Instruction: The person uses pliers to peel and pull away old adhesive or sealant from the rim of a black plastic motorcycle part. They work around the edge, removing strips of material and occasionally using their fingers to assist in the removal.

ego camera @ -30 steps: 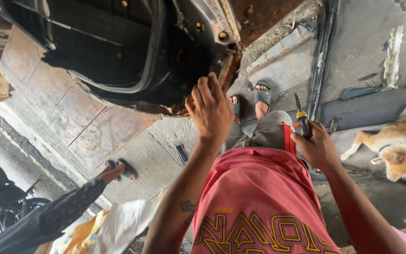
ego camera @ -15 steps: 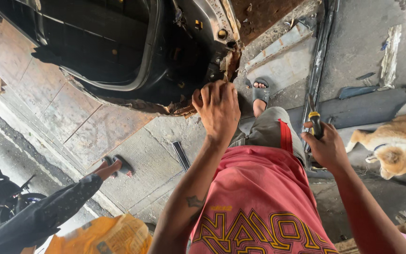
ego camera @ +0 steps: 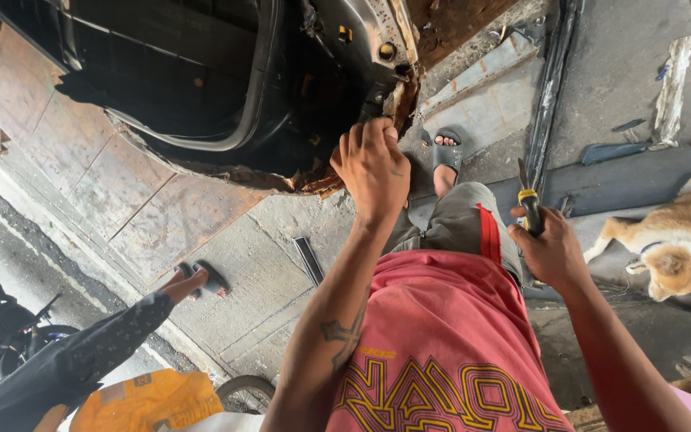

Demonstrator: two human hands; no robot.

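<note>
My left hand (ego camera: pixel 373 164) is closed on the rusted, torn lower edge (ego camera: pixel 313 180) of a dark car body panel (ego camera: pixel 201 72), just below its door opening. My right hand (ego camera: pixel 549 252) grips a screwdriver (ego camera: pixel 528 200) with a black and yellow handle, blade pointing away from me, held beside my right thigh and apart from the panel. I wear a red shirt and grey shorts with a red stripe; my sandalled foot (ego camera: pixel 445 152) rests on the concrete.
A tan dog (ego camera: pixel 673 248) lies at the right on the concrete. Another person's leg and sandal (ego camera: pixel 193 280) stretch in from the lower left. A dark flat strip (ego camera: pixel 309 260) lies on the floor. Long metal strips (ego camera: pixel 549 88) and scrap lie beyond my foot.
My left hand has moved forward from mid-air and closed onto the rusted edge of the panel. My right hand with the screwdriver has shifted slightly; the other person's leg has drawn left.
</note>
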